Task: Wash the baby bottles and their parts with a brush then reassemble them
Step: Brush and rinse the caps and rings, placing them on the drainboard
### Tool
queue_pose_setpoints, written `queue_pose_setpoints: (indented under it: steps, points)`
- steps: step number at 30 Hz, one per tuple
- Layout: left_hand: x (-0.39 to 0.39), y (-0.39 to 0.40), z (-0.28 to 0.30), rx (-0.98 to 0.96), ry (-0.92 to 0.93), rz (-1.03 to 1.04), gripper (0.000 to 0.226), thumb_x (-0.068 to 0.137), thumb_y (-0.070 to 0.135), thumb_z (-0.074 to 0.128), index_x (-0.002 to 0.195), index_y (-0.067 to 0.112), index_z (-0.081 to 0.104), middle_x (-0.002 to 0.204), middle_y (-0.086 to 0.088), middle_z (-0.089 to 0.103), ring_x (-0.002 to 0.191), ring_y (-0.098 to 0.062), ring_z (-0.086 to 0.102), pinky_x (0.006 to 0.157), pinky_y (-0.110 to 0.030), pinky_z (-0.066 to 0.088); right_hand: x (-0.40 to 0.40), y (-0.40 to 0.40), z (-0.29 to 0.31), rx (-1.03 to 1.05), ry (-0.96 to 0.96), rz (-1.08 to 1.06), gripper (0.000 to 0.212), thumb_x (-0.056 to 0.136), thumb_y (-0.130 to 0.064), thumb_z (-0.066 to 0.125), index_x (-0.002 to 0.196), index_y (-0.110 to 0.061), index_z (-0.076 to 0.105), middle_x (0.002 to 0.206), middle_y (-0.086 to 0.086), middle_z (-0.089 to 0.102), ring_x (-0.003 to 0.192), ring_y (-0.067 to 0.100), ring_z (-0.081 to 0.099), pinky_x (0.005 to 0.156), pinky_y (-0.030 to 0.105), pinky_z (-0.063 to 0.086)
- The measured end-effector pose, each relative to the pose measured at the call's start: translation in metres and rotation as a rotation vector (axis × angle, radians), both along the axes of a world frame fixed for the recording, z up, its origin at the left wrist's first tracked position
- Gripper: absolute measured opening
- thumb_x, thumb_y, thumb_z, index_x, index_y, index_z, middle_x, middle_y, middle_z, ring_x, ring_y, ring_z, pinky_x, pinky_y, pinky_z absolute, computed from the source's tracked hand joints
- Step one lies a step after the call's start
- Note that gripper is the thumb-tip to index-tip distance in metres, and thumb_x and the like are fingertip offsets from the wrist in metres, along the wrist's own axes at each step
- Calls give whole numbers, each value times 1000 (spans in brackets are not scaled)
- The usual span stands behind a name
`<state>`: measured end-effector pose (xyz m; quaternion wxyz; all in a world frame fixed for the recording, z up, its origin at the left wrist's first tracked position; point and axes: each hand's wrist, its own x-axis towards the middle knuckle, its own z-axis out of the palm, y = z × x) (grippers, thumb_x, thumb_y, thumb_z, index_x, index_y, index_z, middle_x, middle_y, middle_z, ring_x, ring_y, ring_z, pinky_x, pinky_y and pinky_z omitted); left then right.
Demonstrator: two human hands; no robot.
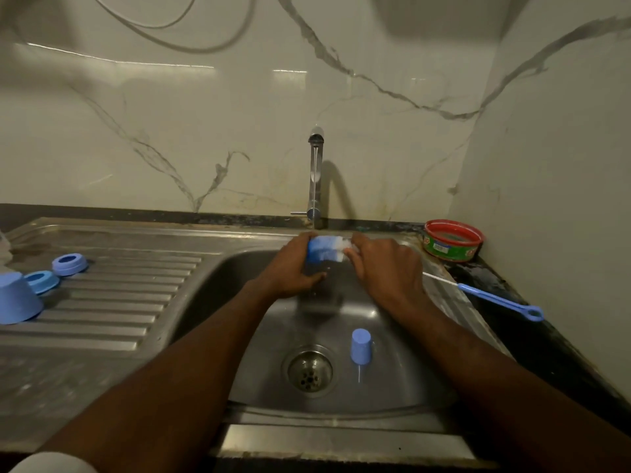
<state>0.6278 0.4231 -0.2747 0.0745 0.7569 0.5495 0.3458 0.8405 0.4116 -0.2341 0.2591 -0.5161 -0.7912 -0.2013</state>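
Steel sink (392,387) under a marble wall: blue cap (360,345) standing by the drain, then left hand (293,264) wrapped round the bottle (324,261), right hand (386,264) pinching the blue-white brush (329,247) over it, under the tap (316,179).

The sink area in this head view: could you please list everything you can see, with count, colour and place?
Bottle brush head: one, blue and white, held between both hands over the basin.
Cap: one, light blue, standing in the basin right of the drain.
Drain: one, metal, basin floor.
Rings: two, blue, on the drainboard at left.
Cup: one, blue, upside down on the drainboard, far left.
Thin brush: one, blue handle, on the counter right of the basin.
Tub: one, red and green, back right corner.
Tap: one, chrome, behind the basin.
Sink: one, steel.
Left hand: grips the brush head.
Right hand: grips its other end.
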Motion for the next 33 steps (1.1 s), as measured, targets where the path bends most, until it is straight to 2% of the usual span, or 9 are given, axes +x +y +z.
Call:
queue_pose_setpoints:
  steps: [3, 6, 8, 13, 16, 19, 23, 26, 33]
  points:
    - [3, -1, -5, -23, 72, -21, 67, 89, 20, 76, 147, 16, 41, 144, -8, 51, 130, -20, 51, 109, -43, 46, 12, 4, -1, -43, 35, -111, 29, 99, -54, 52, 111, -31, 63, 95, 0, 71, 83, 22, 67, 62, 31, 39]
    - [-5, 0, 2, 127, 48, 74, 51, 78, 20, 85, 120, 21, 55, 125, -1, 61, 112, -15, 60, 92, -33, 56, 15, 6, -6, -146, 70, -44, 33, 98, -56, 52, 117, -32, 65, 105, 1, 71, 94, 22, 66, 70, 34, 43]
    - [-10, -1, 6, 173, 52, 126, 57, 69, 23, 91, 109, 22, 51, 118, 2, 56, 103, -12, 56, 85, -28, 53, 10, 2, -7, -213, 78, 70, 36, 98, -55, 52, 124, -33, 63, 111, 0, 71, 98, 22, 64, 75, 35, 47]
    - [-10, -6, -7, -57, 94, 67, 82, 71, 30, 91, 138, 14, 46, 138, -6, 44, 121, -18, 47, 104, -37, 47, -4, -6, -1, -155, -95, 145, 35, 102, -53, 47, 129, -33, 55, 108, 1, 69, 91, 20, 65, 79, 38, 54]
    - [2, -5, -6, -121, 29, -65, 77, 82, 23, 84, 145, 10, 43, 143, -10, 49, 129, -22, 50, 110, -42, 44, 1, -5, 3, -69, -76, 21, 26, 102, -46, 52, 122, -30, 56, 104, 1, 68, 89, 21, 66, 71, 35, 51]
    - [8, -3, -7, -84, 27, -19, 68, 88, 17, 76, 146, 14, 42, 143, -9, 51, 130, -21, 51, 111, -42, 44, 11, -1, 5, -115, 0, -56, 27, 100, -50, 51, 117, -30, 60, 104, 1, 69, 91, 21, 66, 77, 40, 55]
    - [-5, -2, -5, 131, 127, 166, 56, 75, 32, 86, 118, 29, 49, 122, 2, 60, 107, -13, 59, 86, -35, 55, 10, 0, -2, -161, 13, -22, 34, 99, -55, 51, 120, -32, 64, 108, -1, 70, 97, 21, 65, 76, 35, 47]
    - [-11, -3, -3, 108, 92, 194, 68, 67, 33, 92, 112, 30, 42, 116, 5, 53, 98, -10, 55, 77, -24, 47, 2, -6, -3, -150, -15, 138, 35, 100, -55, 49, 125, -33, 60, 108, -2, 70, 93, 18, 64, 74, 32, 48]
    - [1, -2, -4, -151, 66, -43, 62, 84, 17, 80, 138, 10, 50, 135, -11, 58, 122, -24, 57, 104, -37, 47, 4, -2, 1, -61, -95, 19, 30, 102, -49, 50, 126, -31, 56, 110, -2, 68, 94, 16, 64, 70, 26, 33]
